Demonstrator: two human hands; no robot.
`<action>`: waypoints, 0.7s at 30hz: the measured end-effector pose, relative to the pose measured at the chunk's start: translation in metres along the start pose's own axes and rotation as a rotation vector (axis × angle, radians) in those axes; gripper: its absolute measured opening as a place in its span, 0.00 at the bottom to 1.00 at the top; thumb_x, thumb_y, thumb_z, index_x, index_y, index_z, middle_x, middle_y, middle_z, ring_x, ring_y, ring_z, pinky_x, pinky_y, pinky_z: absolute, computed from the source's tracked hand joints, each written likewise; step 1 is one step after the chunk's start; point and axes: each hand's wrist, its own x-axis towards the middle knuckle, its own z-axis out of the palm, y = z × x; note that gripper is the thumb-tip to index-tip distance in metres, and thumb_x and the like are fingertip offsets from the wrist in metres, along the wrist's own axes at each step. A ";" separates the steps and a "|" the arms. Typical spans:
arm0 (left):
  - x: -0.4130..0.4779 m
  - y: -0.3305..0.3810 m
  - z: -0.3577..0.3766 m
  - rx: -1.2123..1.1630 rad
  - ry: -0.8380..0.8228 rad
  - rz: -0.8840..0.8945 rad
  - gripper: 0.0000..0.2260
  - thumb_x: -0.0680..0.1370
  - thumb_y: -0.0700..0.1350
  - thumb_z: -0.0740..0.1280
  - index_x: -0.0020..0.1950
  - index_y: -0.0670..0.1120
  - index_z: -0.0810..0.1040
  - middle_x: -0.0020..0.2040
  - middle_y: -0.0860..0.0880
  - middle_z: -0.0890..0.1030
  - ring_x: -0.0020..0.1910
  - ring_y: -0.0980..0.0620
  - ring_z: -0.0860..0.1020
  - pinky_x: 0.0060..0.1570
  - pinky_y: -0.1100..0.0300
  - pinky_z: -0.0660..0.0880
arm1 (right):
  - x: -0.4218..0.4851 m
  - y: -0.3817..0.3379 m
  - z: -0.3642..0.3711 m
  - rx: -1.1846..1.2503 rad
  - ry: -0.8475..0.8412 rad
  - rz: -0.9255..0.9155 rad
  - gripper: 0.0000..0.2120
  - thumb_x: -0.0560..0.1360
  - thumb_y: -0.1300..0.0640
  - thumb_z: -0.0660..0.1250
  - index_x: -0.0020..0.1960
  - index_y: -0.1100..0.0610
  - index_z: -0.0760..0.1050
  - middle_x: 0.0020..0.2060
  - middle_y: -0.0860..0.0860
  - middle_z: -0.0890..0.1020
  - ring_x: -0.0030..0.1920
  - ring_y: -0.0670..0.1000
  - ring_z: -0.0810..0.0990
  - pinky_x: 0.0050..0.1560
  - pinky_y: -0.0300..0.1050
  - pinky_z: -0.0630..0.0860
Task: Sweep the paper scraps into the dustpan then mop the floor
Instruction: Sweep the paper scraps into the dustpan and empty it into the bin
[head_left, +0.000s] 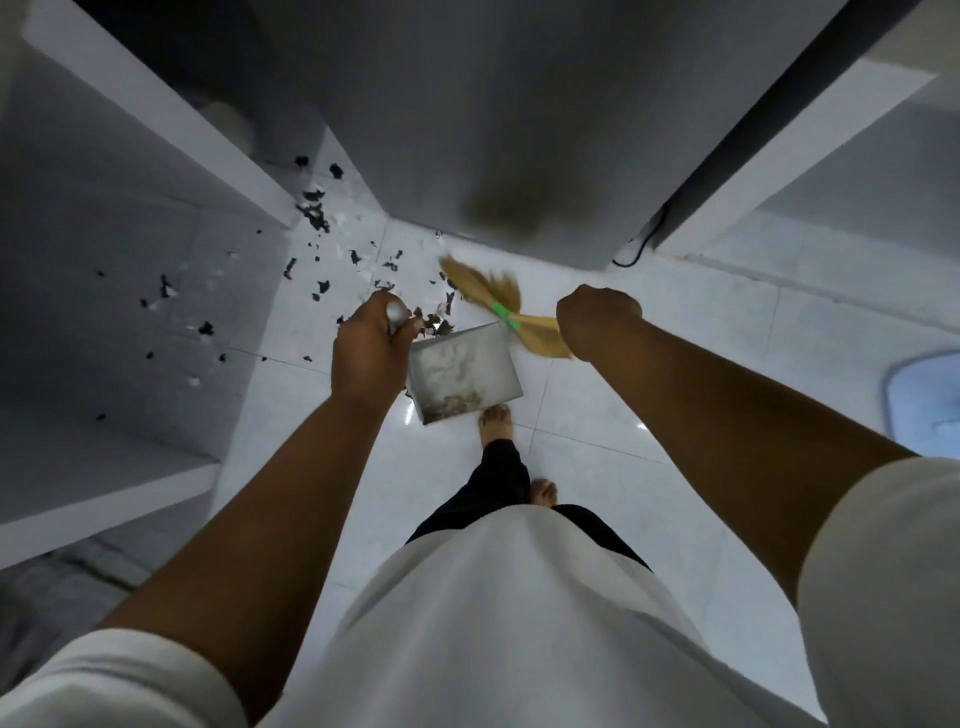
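Observation:
My left hand (371, 348) grips the silver handle of a metal dustpan (462, 376), whose pan holds some dust and debris and rests on the white tiled floor. My right hand (597, 317) grips a straw broom (498, 306) bound with a green band; its bristles are blurred and point toward the dustpan's far edge. Dark and white paper scraps (322, 249) lie scattered on the floor ahead and to the left, with a small heap (434, 322) right at the dustpan's lip.
A white shelf unit (156, 135) stands on the left, with scraps showing on its glossy side. A white cabinet (519, 130) rises ahead, a black cable (641, 244) at its right corner. My bare feet (496, 423) stand just behind the dustpan. A pale blue basin (924, 395) sits at right.

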 end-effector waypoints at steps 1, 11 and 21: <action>0.001 -0.002 -0.004 0.008 0.010 -0.009 0.07 0.77 0.45 0.70 0.45 0.46 0.74 0.40 0.50 0.80 0.40 0.51 0.78 0.44 0.52 0.78 | -0.003 0.000 -0.002 -0.015 -0.004 -0.012 0.15 0.69 0.67 0.66 0.55 0.58 0.77 0.40 0.51 0.72 0.47 0.57 0.78 0.40 0.48 0.71; 0.004 0.004 -0.010 0.041 0.058 -0.047 0.08 0.77 0.44 0.70 0.43 0.45 0.72 0.38 0.49 0.80 0.38 0.48 0.78 0.41 0.56 0.74 | -0.038 0.078 -0.006 -0.018 0.104 0.122 0.07 0.71 0.62 0.68 0.43 0.54 0.70 0.35 0.51 0.73 0.31 0.51 0.73 0.34 0.46 0.74; 0.019 0.098 0.051 0.042 -0.030 -0.015 0.08 0.78 0.44 0.70 0.44 0.44 0.72 0.40 0.45 0.80 0.40 0.45 0.79 0.42 0.52 0.77 | -0.066 0.211 0.020 0.059 -0.089 0.245 0.08 0.70 0.65 0.65 0.36 0.56 0.68 0.38 0.53 0.75 0.37 0.52 0.77 0.42 0.47 0.78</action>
